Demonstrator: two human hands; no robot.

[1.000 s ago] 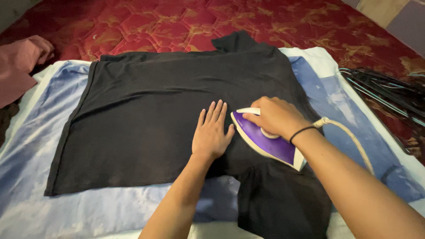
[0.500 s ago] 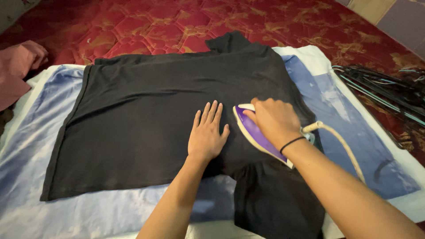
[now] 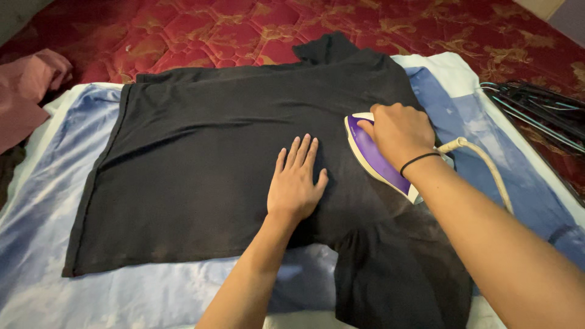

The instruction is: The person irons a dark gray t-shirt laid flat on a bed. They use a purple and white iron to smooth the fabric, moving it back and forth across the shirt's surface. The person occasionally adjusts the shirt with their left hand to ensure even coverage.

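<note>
Black cotton T-shirt [image 3: 213,164] lies flat on a pale blue and white sheet [image 3: 49,201] spread over a red patterned quilted mattress [image 3: 231,30]. Left hand [image 3: 297,183]: fingers spread, palm pressed on the shirt. Right hand [image 3: 397,135]: closed round the handle of a purple and white electric iron [image 3: 379,159], soleplate on the shirt, just right of the left hand. Cream cord [image 3: 487,170] trails right.

A quilted red mattress [image 3: 244,30] patterned in gold is seen filling the upper part of the view.

A blue and white sheet [image 3: 36,201] is spread over the mattress. At the left edge of the mattress a crumpled pink cloth [image 3: 27,91] is laid; at its right edge a pile of dark hangers [image 3: 536,106] is seen. Even, soft light is cast throughout.
</note>
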